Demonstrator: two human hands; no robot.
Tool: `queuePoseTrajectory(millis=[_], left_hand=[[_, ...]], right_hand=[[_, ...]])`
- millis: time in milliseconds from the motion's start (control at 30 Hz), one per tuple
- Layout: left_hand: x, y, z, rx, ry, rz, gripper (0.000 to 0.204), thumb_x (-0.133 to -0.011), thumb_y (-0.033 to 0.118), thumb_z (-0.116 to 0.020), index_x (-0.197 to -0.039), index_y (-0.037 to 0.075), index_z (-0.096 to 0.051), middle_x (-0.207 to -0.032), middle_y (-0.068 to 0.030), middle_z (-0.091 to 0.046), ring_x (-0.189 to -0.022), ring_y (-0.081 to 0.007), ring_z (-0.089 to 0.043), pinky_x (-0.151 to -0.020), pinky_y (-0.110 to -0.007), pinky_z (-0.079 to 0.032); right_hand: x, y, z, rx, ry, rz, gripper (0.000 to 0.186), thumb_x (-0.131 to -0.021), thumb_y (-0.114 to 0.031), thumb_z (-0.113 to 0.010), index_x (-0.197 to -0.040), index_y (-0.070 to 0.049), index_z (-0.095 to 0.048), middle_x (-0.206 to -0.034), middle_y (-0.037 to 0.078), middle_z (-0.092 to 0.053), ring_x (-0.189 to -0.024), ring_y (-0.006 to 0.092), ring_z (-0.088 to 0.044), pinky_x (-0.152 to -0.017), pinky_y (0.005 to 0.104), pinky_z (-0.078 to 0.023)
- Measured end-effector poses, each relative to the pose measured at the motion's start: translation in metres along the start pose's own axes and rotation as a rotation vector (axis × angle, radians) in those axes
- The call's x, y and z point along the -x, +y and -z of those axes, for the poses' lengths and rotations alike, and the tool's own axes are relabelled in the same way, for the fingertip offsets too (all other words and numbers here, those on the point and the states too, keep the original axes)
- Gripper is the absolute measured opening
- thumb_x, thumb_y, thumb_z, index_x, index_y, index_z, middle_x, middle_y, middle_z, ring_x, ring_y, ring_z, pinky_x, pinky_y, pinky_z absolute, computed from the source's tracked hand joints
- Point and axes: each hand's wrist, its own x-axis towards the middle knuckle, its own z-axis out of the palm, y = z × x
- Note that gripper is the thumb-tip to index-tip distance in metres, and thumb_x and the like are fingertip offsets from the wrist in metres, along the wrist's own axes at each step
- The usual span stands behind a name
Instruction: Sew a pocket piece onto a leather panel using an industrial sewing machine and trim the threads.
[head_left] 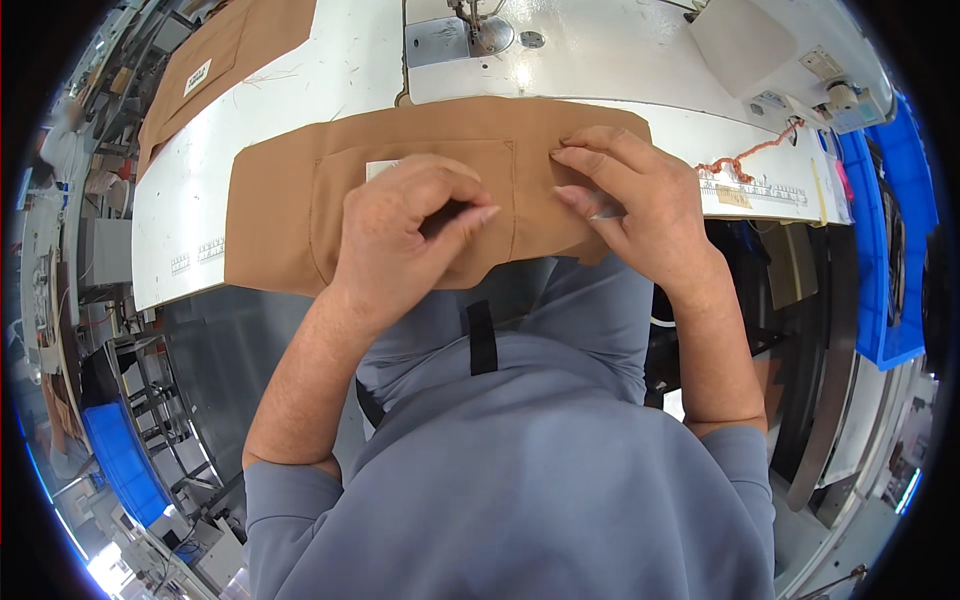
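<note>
A brown fabric panel (270,205) with a stitched pocket-like patch lies across the front of the white sewing table and overhangs its edge. My left hand (400,225) is over the patch, thumb and forefinger pinched together. Anything between those fingertips is too small to make out. This hand partly covers a white label (377,168) on the patch. At the panel's right part is my right hand (645,200), fingers curled and their tips close to the cloth. A small grey, metallic-looking piece (607,213) shows between its thumb and fingers; most of it is hidden.
Beyond the panel stands the sewing machine, with its metal needle plate (437,42) at top centre. Another labelled brown panel (240,50) lies at the far left, near loose threads. Orange cord (740,165) trails on the right. A blue bin (858,200) stands beside the table.
</note>
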Motion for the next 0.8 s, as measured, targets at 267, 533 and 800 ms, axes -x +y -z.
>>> queuePoseTrajectory(millis=[267, 533, 800], left_hand=[[-0.040, -0.010, 0.002, -0.317, -0.056, -0.374, 0.013, -0.085, 0.005, -0.076, -0.098, 0.003, -0.076, -0.101, -0.0089, -0.073, -0.093, -0.0261, -0.071, -0.078, -0.034, -0.059], [-0.055, -0.011, 0.016, -0.728, -0.520, -0.776, 0.027, -0.080, 0.009, -0.066, -0.106, -0.001, -0.069, -0.115, -0.0128, -0.067, -0.098, -0.0261, -0.070, -0.081, -0.036, -0.060], [-0.058, -0.025, 0.015, -0.586, -0.379, -0.759, 0.029, -0.082, 0.006, -0.069, -0.110, 0.001, -0.066, -0.118, -0.0120, -0.067, -0.092, -0.0254, -0.070, -0.074, -0.035, -0.059]], right_hand=[[0.000, -0.013, 0.002, 0.016, -0.051, 0.053, 0.026, -0.081, -0.020, -0.084, -0.104, -0.011, -0.075, -0.109, 0.003, -0.072, -0.087, 0.0240, -0.072, -0.069, 0.0357, -0.059], [0.002, -0.018, -0.004, -0.110, -0.056, 0.110, 0.021, -0.081, -0.016, -0.084, -0.099, -0.008, -0.077, -0.105, 0.003, -0.074, -0.090, 0.0227, -0.074, -0.072, 0.0356, -0.060], [-0.001, -0.016, -0.002, -0.146, -0.090, 0.040, 0.019, -0.082, -0.014, -0.083, -0.098, -0.007, -0.077, -0.102, 0.003, -0.074, -0.089, 0.0231, -0.074, -0.072, 0.0358, -0.060]])
